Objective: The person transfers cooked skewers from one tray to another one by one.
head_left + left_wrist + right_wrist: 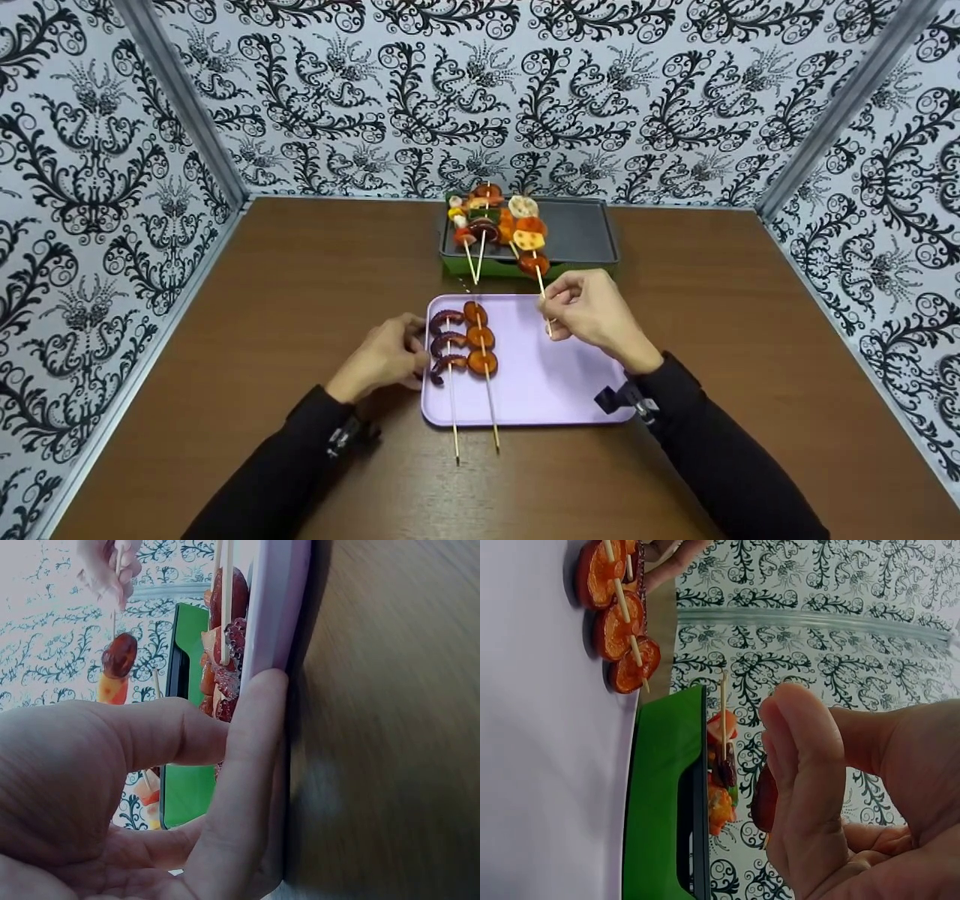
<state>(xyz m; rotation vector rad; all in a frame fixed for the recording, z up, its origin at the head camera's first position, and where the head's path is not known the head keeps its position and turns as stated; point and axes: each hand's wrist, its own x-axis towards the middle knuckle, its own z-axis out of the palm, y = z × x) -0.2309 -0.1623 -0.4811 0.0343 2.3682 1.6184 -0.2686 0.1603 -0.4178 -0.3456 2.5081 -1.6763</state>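
My right hand [592, 311] pinches the bare stick of a food skewer [529, 238] between thumb and fingers. On it are a white lotus root slice, an orange-red piece, a yellow spotted piece and a glossy brown piece. This skewer is raised and overlaps the grill in the head view. At the left edge of a pale purple tray [555, 390], my left hand [386, 352] holds the rim, fingers along the outer wall. Inside the tray lie an octopus tentacle skewer [448, 341] and a skewer of round orange-brown slices [481, 339], their sticks jutting over the front edge.
Behind the tray stands a green grill [574, 266] with a dark grey top. Several mixed skewers [480, 214] lie on its left part, sticks pointing forward. Patterned walls [480, 97] enclose the brown wooden table [315, 255] at the back and sides.
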